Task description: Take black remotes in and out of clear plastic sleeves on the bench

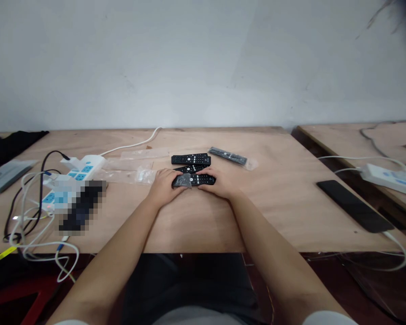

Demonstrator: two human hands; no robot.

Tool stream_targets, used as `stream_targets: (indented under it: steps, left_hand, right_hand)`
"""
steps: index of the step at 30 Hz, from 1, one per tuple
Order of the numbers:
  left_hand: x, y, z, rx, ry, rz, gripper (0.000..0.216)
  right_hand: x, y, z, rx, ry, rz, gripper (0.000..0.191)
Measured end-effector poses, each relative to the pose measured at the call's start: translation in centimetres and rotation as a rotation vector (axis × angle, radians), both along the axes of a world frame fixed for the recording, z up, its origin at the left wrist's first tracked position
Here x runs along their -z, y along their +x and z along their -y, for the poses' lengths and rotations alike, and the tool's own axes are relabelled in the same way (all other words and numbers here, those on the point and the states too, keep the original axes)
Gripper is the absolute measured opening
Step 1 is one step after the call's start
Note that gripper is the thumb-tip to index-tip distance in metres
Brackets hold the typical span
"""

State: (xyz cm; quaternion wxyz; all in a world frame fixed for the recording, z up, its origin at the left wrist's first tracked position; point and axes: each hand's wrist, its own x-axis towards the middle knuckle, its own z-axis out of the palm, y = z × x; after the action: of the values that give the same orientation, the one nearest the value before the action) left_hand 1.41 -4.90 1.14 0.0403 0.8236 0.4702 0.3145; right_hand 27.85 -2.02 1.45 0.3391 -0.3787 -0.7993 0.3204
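A black remote control (202,179) lies across the table in front of me, its left end covered by a clear plastic sleeve (183,180). My left hand (165,186) is closed around the sleeved end. At the bare end, my right hand (219,182) grips the remote between thumb and fingers. Just behind it are two more black remotes, an angled one (195,169) partly hidden and a straighter one (189,159). Farther back to the right sits a remote in clear wrapping (228,155). Flattened clear plastic sleeves (125,176) are spread left of my left hand.
A white power strip (93,163) with tangled cables stands at left, near a pixelated dark object (83,207). On the right lies a black phone (353,205) with a cable. Beyond a gap, another table holds a second power strip (385,177). A wall rises behind.
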Motion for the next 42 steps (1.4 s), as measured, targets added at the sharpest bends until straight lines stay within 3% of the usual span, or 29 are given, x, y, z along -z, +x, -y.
stream_targets:
  steps: [16,25,34,42]
  left_hand:
    - [-0.3,0.6,0.3,0.004,0.047,0.037,0.034]
    - [-0.4,0.1,0.4,-0.044,0.028,0.072,0.039]
    - [-0.4,0.4,0.5,0.021,0.0,0.051,0.044]
    - [0.2,1.3,0.5,0.063,-0.054,0.008,0.043]
  right_hand:
    - [0.7,-0.7,0.1,0.008,0.044,-0.033,0.044]
    - [1.9,-0.2,-1.2,0.263,-0.158,-0.15,0.031]
    - [1.3,-0.5,-0.7,0.224,-0.243,-0.219,0.032]
    - [2.5,-1.3,-1.0,0.114,-0.306,-0.233,0.035]
